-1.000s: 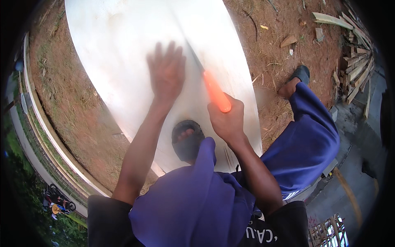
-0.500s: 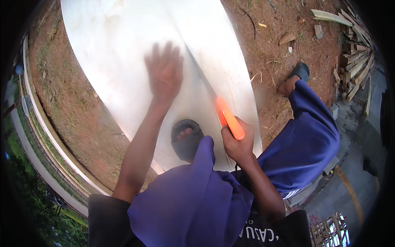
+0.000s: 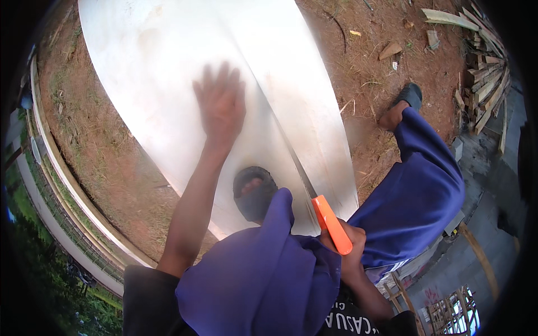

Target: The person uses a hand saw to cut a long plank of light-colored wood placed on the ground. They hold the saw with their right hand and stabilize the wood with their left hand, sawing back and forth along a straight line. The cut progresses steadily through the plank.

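Note:
A hand saw (image 3: 332,225) with an orange handle is in my right hand (image 3: 353,246), whose fingers are wrapped round the grip. Its thin dark blade runs up and away to the left across a large pale board (image 3: 151,73). A narrow line continues from the blade toward the board's far end. My left hand (image 3: 221,106) lies flat on the board, fingers spread, left of that line. My sandalled foot (image 3: 255,190) rests on the board between my arms, just left of the saw.
My other foot (image 3: 408,98) stands on reddish dirt (image 3: 370,73) right of the board. A pile of wooden strips (image 3: 488,89) lies at the far right, beside grey concrete (image 3: 493,190). Small wood scraps (image 3: 390,51) dot the ground. A long pale curb (image 3: 73,190) bends along the left.
My right hand has drawn the saw back toward my body and slightly right. The left hand stays flat on the board in nearly the same place.

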Action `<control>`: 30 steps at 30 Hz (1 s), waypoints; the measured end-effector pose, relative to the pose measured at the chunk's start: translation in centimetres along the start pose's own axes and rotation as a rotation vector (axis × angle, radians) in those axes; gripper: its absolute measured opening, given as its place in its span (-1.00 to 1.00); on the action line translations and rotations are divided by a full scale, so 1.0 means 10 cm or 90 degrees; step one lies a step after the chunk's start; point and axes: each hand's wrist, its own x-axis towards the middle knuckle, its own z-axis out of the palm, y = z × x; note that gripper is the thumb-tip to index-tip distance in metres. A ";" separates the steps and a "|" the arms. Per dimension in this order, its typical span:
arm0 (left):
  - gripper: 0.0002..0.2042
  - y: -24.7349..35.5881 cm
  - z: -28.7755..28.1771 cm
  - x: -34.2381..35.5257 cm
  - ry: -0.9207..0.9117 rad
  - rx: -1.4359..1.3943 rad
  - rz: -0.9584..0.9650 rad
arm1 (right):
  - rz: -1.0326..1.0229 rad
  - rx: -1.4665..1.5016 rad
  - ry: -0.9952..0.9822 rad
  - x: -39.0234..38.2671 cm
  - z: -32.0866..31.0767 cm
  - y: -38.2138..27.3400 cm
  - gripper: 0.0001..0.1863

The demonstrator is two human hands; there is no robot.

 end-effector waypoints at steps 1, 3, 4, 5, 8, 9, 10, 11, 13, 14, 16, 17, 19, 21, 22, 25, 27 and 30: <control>-0.68 0.00 0.01 -0.02 -0.004 0.002 -0.003 | 0.041 0.089 0.061 0.44 0.28 0.03 -0.68; -0.68 0.00 0.01 0.01 -0.004 -0.008 0.003 | 0.051 0.076 0.062 1.31 0.61 0.01 -0.86; -0.67 0.01 0.02 0.02 -0.003 -0.010 0.007 | 0.057 0.020 0.057 1.63 0.63 -0.16 -0.84; -0.67 0.02 -0.01 -0.01 -0.010 -0.003 0.012 | 0.087 0.035 0.044 1.75 0.62 -0.29 -0.83; -0.67 -0.05 -0.04 0.00 -0.011 0.013 0.012 | 0.046 0.061 0.056 1.18 0.55 -0.07 -0.85; -0.67 -0.07 -0.07 -0.01 -0.011 0.021 0.005 | 0.056 0.082 0.049 0.80 0.40 0.00 -0.78; -0.67 -0.08 -0.07 -0.03 -0.017 0.024 0.000 | 0.030 0.038 0.040 0.42 0.21 0.04 -0.61; -0.67 -0.09 -0.07 -0.02 -0.007 0.027 0.003 | -0.020 -0.011 0.024 0.08 0.04 0.08 -0.58; -0.67 -0.05 -0.05 -0.02 0.003 0.026 0.015 | -0.019 -0.040 0.022 -0.36 -0.17 0.08 -0.58; -0.67 -0.03 -0.04 -0.06 -0.003 0.022 0.009 | -0.012 -0.032 0.024 -0.33 -0.15 0.11 -0.58; -0.68 -0.03 -0.04 -0.03 -0.004 0.019 0.006 | -0.012 -0.010 0.034 0.08 0.06 0.16 -0.60; -0.68 -0.04 -0.03 -0.06 -0.012 0.018 0.002 | 0.060 0.101 0.053 0.53 0.30 0.06 -0.77; -0.68 0.01 0.01 0.03 -0.011 0.004 0.010 | 0.027 0.105 0.072 1.41 0.66 0.08 -0.81; -0.67 0.00 -0.01 0.07 -0.003 0.022 0.027 | 0.080 0.054 0.060 1.82 0.70 -0.23 -0.81; -0.67 0.01 -0.01 0.03 -0.009 0.020 0.031 | 0.076 0.065 0.060 1.67 0.70 -0.19 -0.83; -0.68 -0.09 -0.04 -0.04 -0.009 0.019 0.008 | 0.076 0.081 0.051 0.89 0.44 0.02 -0.72; -0.68 -0.06 -0.07 -0.05 -0.007 0.011 -0.006 | 0.003 -0.012 0.023 0.16 0.06 0.09 -0.60; -0.68 -0.04 -0.03 -0.02 0.006 0.003 0.000 | -0.022 -0.021 0.021 -0.31 -0.12 0.13 -0.57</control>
